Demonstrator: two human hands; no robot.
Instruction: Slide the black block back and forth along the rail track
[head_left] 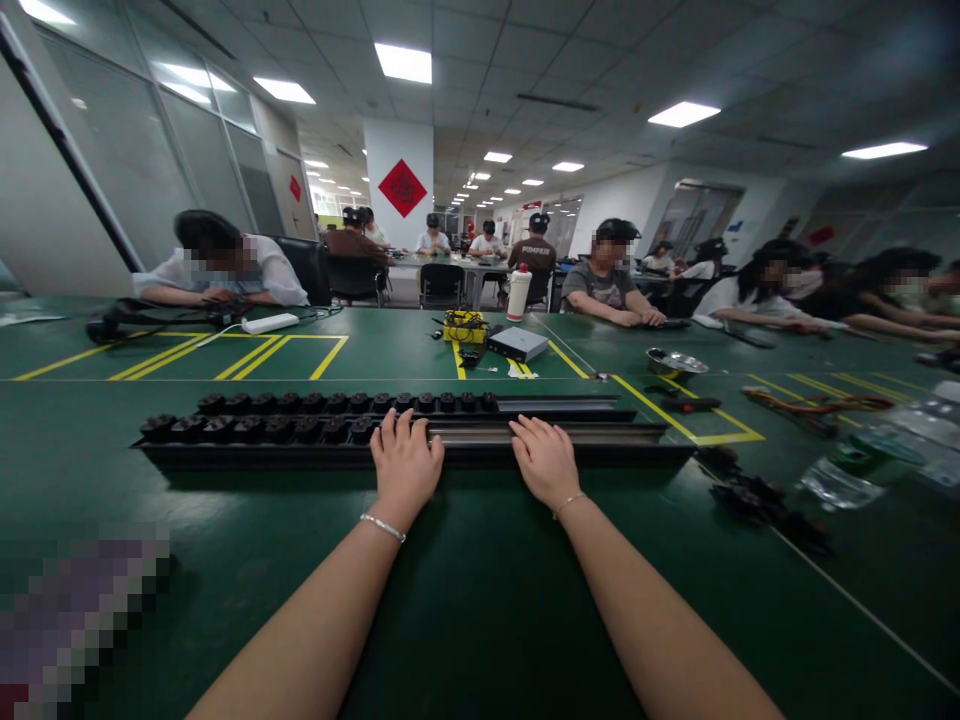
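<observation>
Two long black rails lie side by side across the green table, the near rail (247,460) in front of the far rail (570,403). Black socket-like modules (247,429) fill the left part of each, and the right part shows a bare metallic channel. My left hand (405,460) lies over the near rail at the end of its row of modules, fingers stretched forward and thumb apart. Further right, my right hand (546,460) rests on the bare stretch of the same rail, its fingers extended. Both palms face down, so what lies directly beneath them is hidden.
Loose black parts (765,505) and a clear plastic bottle (859,465) are at the right. Beyond the rails stand a metal bowl (676,362), a black-and-red tool (682,402), a grey box (519,344) and a white bottle (518,295). Several people sit across the table.
</observation>
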